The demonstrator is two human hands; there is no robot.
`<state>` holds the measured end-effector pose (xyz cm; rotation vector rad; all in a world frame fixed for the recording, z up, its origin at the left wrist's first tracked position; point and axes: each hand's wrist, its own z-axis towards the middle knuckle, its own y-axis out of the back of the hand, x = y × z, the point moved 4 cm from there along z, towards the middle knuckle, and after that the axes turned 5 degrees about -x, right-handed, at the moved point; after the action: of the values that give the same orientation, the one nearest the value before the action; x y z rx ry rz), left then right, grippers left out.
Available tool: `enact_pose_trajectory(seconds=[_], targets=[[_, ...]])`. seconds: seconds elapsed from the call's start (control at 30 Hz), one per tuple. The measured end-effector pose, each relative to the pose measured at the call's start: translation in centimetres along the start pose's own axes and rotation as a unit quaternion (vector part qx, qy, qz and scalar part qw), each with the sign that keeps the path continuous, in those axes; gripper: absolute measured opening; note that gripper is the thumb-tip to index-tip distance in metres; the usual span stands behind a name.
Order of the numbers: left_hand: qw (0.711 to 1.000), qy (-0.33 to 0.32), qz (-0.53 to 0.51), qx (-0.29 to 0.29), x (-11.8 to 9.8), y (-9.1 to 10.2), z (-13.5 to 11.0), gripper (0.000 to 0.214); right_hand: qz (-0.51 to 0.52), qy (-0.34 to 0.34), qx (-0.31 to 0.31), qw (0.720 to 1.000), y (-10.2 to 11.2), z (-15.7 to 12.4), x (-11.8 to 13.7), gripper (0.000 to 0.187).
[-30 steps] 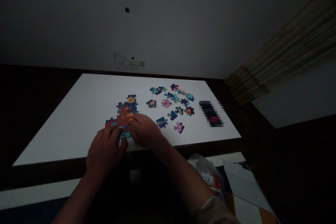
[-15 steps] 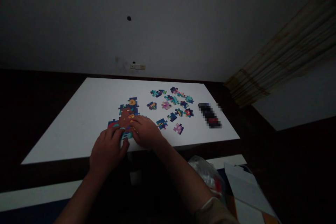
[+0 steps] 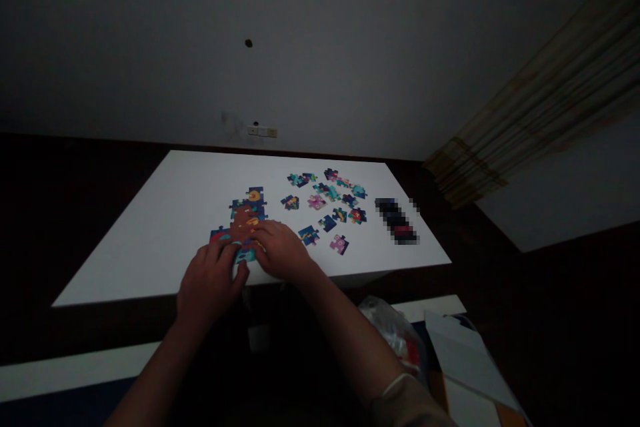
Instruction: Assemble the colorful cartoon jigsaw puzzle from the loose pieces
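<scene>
A partly joined jigsaw puzzle [image 3: 243, 217] lies flat near the front edge of the white table, with a brown figure on a dark blue ground. My left hand [image 3: 210, 280] grips its lower left part, fingers bent over the pieces and thumb at the near edge. From the right, my right hand [image 3: 280, 248] closes its fingers on a puzzle piece at the lower right of the joined part. The hands cover much of that corner, so the piece's outline is hidden. Just right of my right hand lie a loose blue piece [image 3: 309, 235] and a pink piece [image 3: 339, 244].
Several loose puzzle pieces [image 3: 327, 192] are scattered over the middle of the table [image 3: 140, 240]. A dark pixelated item [image 3: 397, 220] lies near the right edge. Below the table are a clear plastic bag [image 3: 393, 327] and white sheets or boards [image 3: 467, 353]. A curtain [image 3: 480, 147] hangs at right.
The view has shifted slightly. Both hands stay at the lower part of the joined puzzle, with hardly any movement against it. The loose pieces lie as before.
</scene>
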<state>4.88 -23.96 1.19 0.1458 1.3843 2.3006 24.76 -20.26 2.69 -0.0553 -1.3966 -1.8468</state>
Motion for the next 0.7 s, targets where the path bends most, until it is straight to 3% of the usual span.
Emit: enact_pose_trajectory(seconds=[0.3,0.4,0.57,0.7], targets=[[1.000,-0.006,-0.001,-0.012,0.0,-0.1,-0.1,0.028,-0.021,0.000,0.014,1.000,-0.2,0.1,0.3,0.028],[1.000,-0.002,-0.014,-0.014,0.1,0.0,-0.1,0.026,-0.027,-0.035,0.010,0.999,0.8,0.4,-0.3,0.029],[1.000,0.000,-0.019,-0.004,-0.2,0.1,0.0,0.034,-0.133,-0.206,-0.037,0.969,6.9,0.0,-5.6,0.041],[0.999,0.020,-0.031,0.002,-0.4,0.4,0.0,0.035,-0.272,-0.365,0.007,0.890,12.7,-2.6,-12.2,0.051]])
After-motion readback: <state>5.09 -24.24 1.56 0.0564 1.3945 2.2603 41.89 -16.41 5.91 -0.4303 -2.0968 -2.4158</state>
